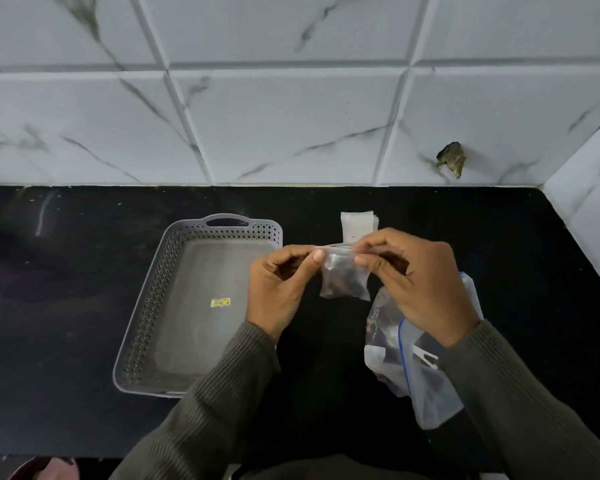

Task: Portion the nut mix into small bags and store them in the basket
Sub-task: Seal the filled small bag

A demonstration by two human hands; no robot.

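On the black bench, a grey basket lies at 9 o'clock from the hands. A large nut bag lies at 5 o'clock. A small bag, partly filled, is held up between the left hand and right hand, its top edge pinched by the fingers of both. It is judged light, soft and slippery, so the stiffer seal strip is best gripped.

Bare counter left of the open-topped basket; large zip bag and small-bag stack as obstacles on the right

yellow basket sticker, print unreadable
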